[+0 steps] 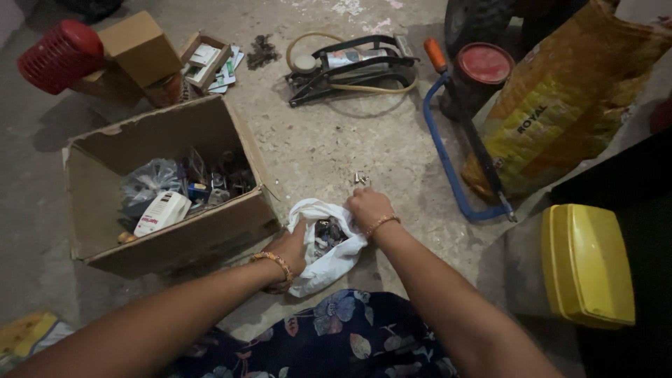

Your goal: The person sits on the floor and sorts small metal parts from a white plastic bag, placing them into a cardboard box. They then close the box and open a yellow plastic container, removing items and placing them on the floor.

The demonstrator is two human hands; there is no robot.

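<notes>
While both hands spread it open on the concrete floor, the white plastic bag of small metal parts sits just beside the open cardboard box. Left hand pinches its edge; right hand grips the opposite rim. Pulling harder could likely tear it, spilling parts.

White bag in both hands, gold bangles on the wrists. Brown box beside it, blue-framed saw with an orange handle, red lid, yellow sack, yellow tub, and a dark blue floral skirt.
</notes>
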